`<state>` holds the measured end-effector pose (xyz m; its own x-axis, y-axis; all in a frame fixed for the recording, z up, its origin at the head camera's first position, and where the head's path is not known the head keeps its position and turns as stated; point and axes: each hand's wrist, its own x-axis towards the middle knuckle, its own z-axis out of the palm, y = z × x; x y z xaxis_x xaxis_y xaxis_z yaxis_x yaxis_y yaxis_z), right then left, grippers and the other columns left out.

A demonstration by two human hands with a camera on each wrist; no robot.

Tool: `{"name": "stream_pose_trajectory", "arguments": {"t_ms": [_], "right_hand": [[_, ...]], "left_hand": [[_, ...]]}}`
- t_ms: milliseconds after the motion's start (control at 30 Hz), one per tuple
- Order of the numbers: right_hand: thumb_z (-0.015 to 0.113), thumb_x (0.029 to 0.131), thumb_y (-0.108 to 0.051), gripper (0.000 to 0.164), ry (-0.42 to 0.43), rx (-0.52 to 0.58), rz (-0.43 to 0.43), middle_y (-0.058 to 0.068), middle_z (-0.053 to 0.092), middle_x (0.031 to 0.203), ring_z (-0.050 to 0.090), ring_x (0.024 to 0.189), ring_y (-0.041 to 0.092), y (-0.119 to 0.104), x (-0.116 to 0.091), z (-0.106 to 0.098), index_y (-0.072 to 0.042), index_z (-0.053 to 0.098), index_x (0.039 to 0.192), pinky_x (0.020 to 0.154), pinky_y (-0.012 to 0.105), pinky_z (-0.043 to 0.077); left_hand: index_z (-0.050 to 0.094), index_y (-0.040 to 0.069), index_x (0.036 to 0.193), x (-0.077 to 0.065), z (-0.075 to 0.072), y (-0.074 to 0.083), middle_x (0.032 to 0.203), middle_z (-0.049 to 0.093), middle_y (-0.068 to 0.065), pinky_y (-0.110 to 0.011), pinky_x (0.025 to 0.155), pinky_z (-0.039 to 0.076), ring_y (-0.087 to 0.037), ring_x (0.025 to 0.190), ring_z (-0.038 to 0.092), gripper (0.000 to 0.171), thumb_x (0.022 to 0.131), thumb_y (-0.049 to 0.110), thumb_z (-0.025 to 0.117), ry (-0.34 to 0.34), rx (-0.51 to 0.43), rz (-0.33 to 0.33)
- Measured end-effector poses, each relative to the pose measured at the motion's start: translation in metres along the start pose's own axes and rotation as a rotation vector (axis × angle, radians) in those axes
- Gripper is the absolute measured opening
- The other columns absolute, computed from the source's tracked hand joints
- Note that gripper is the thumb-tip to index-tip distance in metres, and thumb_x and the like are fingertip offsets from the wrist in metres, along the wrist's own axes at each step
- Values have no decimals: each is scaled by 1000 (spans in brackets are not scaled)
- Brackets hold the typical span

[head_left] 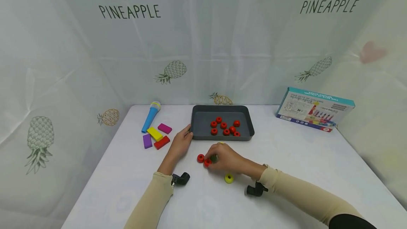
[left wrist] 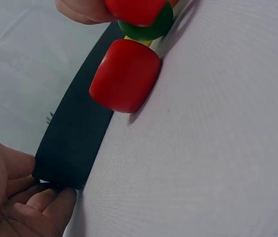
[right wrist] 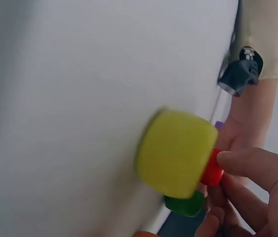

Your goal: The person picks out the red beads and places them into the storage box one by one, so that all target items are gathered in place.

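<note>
My left hand (head_left: 182,142) grips the near left corner of a dark grey tray (head_left: 194,135); in the left wrist view its thumb and fingers pinch the tray's end wall (left wrist: 65,143). Several red beads (head_left: 226,132) with holes lie inside. In front of the tray my right hand (head_left: 226,157) pinches a red bead (head_left: 207,163) between thumb and fingers. Beside it on the table sits another red bead (head_left: 200,158). A green bead (head_left: 214,158) is partly hidden by the right hand. Nearer me lies a yellow bead (head_left: 229,178), large in the right wrist view.
Left of the tray lie a blue toy microphone (head_left: 150,117) and yellow (head_left: 154,134), red (head_left: 161,142), purple (head_left: 147,141) and magenta (head_left: 164,128) blocks. At the back right a printed toy box (head_left: 314,109) leans. An orange piece (right wrist: 145,234) shows at the right wrist view's bottom edge.
</note>
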<state>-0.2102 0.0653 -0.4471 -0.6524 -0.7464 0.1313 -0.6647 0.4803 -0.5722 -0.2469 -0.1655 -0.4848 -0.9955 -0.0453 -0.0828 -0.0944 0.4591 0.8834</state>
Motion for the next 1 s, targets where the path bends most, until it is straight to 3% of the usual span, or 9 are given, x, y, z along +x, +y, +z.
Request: {"name": "stream_pose_trajectory", "arguments": {"t_ms": [200, 500, 733, 1000], "right_hand": [[82, 81, -12, 23, 47, 5, -12, -5, 76, 98, 64, 89, 18, 1, 0, -12, -14, 80, 103, 74, 23, 53], [82, 82, -10, 22, 106, 23, 15, -3, 75, 100, 64, 88, 27, 10, 4, -37, -13, 79, 104, 70, 25, 53], [81, 81, -9, 23, 183, 6, 61, 0, 73, 97, 53, 73, 13, 33, 18, -60, -13, 80, 104, 61, 21, 45], [81, 82, -10, 24, 235, -30, 141, 8, 75, 104, 53, 70, 13, 57, 27, -79, -8, 79, 106, 59, 23, 45]], "left_hand": [[34, 31, 159, 0, 0, 1, 164, 37, -2, -50, 120, 36, -28, 152, 35, 55, 106, 34, 50, -13, -21, -3], [36, 29, 158, -1, 0, 4, 163, 38, -4, -50, 120, 35, -28, 152, 35, 55, 106, 32, 51, -10, -28, 8], [35, 30, 159, 0, -2, 5, 164, 37, -3, -51, 120, 36, -28, 152, 34, 55, 106, 33, 50, -3, -16, 4], [34, 31, 159, 0, 0, 2, 164, 38, -2, -50, 119, 37, -27, 152, 34, 56, 106, 34, 51, -9, -35, -22]]}}
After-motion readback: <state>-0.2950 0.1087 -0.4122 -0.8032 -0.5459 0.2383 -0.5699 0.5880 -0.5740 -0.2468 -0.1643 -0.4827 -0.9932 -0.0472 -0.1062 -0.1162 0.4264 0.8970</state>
